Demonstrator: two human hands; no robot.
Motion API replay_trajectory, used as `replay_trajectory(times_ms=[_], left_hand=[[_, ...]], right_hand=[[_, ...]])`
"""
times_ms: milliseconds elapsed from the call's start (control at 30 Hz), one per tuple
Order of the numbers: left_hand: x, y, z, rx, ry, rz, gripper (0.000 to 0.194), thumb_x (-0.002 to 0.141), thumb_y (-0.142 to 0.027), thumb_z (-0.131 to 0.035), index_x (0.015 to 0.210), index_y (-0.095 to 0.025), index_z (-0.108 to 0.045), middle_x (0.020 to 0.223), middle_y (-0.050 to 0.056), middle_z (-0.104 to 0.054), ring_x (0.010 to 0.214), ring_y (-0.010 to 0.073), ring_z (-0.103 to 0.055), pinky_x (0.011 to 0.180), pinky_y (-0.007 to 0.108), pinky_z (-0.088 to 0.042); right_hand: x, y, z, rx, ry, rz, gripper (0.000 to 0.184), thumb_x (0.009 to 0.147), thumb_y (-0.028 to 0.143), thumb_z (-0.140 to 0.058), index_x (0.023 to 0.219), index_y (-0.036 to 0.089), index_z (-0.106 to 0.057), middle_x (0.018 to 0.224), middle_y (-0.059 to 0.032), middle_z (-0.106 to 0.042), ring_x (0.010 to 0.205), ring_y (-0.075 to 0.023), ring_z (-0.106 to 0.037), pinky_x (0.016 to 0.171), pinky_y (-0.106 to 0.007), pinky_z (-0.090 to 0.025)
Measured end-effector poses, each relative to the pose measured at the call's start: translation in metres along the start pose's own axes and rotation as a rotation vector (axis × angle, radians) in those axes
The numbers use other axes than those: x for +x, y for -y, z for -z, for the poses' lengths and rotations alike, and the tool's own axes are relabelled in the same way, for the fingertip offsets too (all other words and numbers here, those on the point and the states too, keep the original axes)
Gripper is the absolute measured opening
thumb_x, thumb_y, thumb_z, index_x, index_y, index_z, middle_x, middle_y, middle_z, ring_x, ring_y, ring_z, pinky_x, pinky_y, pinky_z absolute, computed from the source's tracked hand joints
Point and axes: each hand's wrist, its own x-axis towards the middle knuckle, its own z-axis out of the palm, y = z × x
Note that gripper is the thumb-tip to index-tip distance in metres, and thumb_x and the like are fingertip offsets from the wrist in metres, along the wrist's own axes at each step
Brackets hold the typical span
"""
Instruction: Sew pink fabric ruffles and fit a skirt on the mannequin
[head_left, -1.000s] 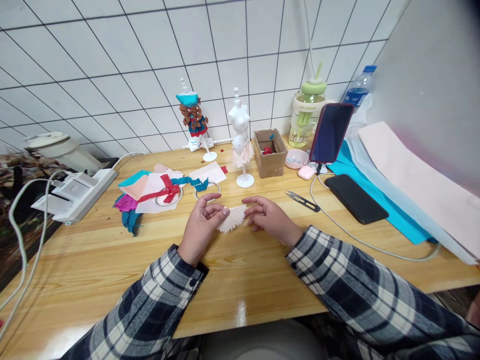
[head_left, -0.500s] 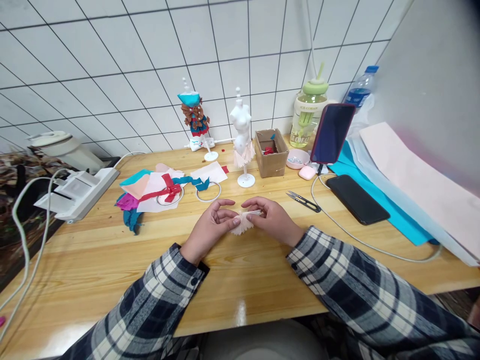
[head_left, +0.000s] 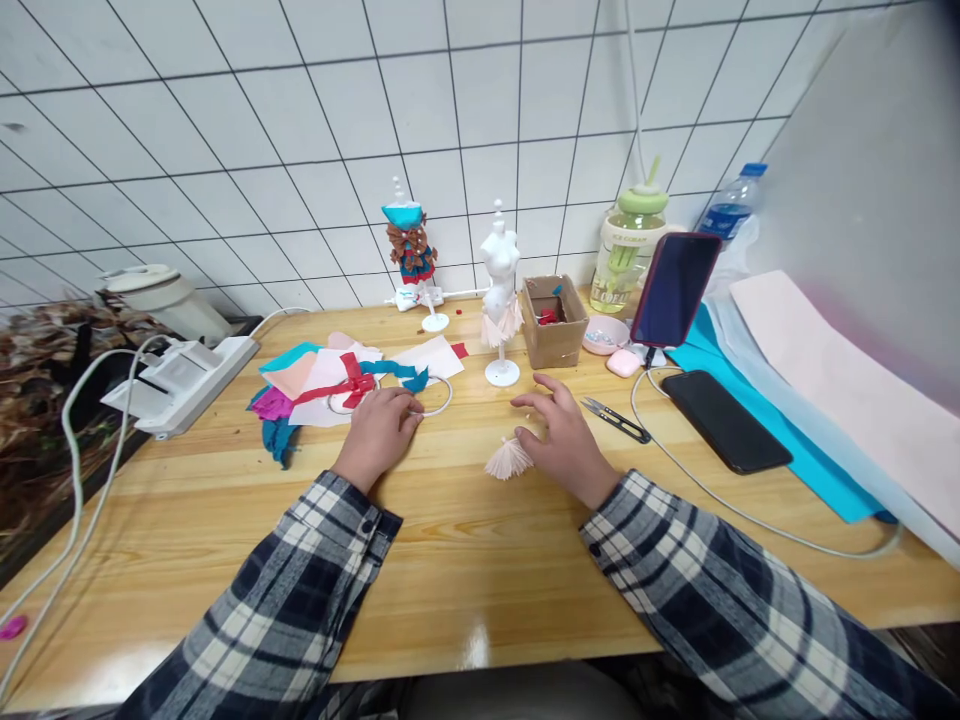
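My right hand (head_left: 561, 438) is open, its fingers apart and slightly bent. Its thumb is beside a small fan-shaped piece of pleated pale pink paper (head_left: 508, 458) on the table; whether they touch is hard to tell. My left hand (head_left: 381, 430) reaches to the front of a pile of paper scraps (head_left: 322, 408), back up, fingers bent and thumb apart. By its fingertips lies a thin white ring (head_left: 448, 398); what is beneath the hand is hidden. Behind the hands stands a small white dress form (head_left: 499, 262) with pleated pale pink paper around its lower part.
A second dress form (head_left: 411, 250) wears teal, brown and red paper. Nearby stand a cardboard box (head_left: 556, 340), pink dish (head_left: 606, 335) and drink bottle (head_left: 628, 250). Thread snips (head_left: 616, 420), a phone (head_left: 726, 420) and a cable lie right. A power strip (head_left: 196, 385) sits left.
My left hand has let go of the pleated paper and moved left to the scraps. My right hand has opened, and the pleated paper now lies on the table. The view has shifted slightly.
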Motion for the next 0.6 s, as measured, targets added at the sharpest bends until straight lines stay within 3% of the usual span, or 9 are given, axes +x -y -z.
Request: replay_trajectory(times_ms=[100, 267, 367, 467, 600], left_hand=[[-0.001, -0.012, -0.001, -0.176, -0.058, 0.076, 0.016, 0.083, -0.036, -0.057, 0.084, -0.021, -0.063, 0.098, 0.010, -0.068, 0.099, 0.0297, -0.057, 0.094, 0.048, -0.037], [0.003, -0.015, -0.001, -1.010, -0.516, 0.350, 0.020, 0.090, -0.040, -0.051, 0.099, -0.022, -0.052, 0.095, 0.005, -0.071, 0.096, 0.0165, -0.064, 0.096, 0.037, -0.043], [0.006, -0.007, 0.001, -1.396, -0.662, 0.449, 0.018, 0.087, -0.035, -0.058, 0.095, -0.021, -0.053, 0.097, 0.004, -0.071, 0.092, 0.0129, -0.066, 0.091, 0.033, -0.049], [0.007, -0.007, 0.007, -1.518, -0.751, 0.437, 0.015, 0.086, -0.030, -0.062, 0.096, -0.022, -0.053, 0.105, 0.002, -0.071, 0.098, 0.0119, -0.066, 0.089, 0.030, -0.050], [0.005, -0.014, 0.014, -1.556, -0.701, 0.343, 0.018, 0.086, -0.030, -0.061, 0.100, -0.024, -0.051, 0.111, 0.002, -0.068, 0.111, 0.0140, -0.060, 0.093, 0.032, -0.047]], right_hand=[[0.000, 0.003, 0.000, 0.051, 0.028, 0.002, 0.030, 0.077, 0.019, -0.060, 0.107, 0.020, -0.064, 0.137, -0.0135, -0.046, 0.127, -0.0278, -0.044, 0.105, -0.048, -0.036], [0.000, 0.006, 0.000, 0.093, 0.040, -0.005, 0.028, 0.078, 0.017, -0.058, 0.105, 0.022, -0.065, 0.135, -0.0119, -0.049, 0.123, -0.0274, -0.048, 0.100, -0.049, -0.041], [0.000, 0.004, 0.000, 0.109, 0.045, -0.011, 0.029, 0.078, 0.017, -0.058, 0.105, 0.023, -0.065, 0.134, -0.0112, -0.050, 0.122, -0.0269, -0.050, 0.099, -0.048, -0.042], [0.000, 0.003, -0.001, 0.128, 0.068, -0.021, 0.029, 0.078, 0.017, -0.058, 0.105, 0.023, -0.065, 0.134, -0.0108, -0.050, 0.120, -0.0263, -0.051, 0.098, -0.047, -0.043], [0.000, 0.003, -0.002, 0.142, 0.104, -0.019, 0.027, 0.078, 0.016, -0.058, 0.104, 0.023, -0.065, 0.131, -0.0108, -0.052, 0.118, -0.0256, -0.052, 0.098, -0.047, -0.044]])
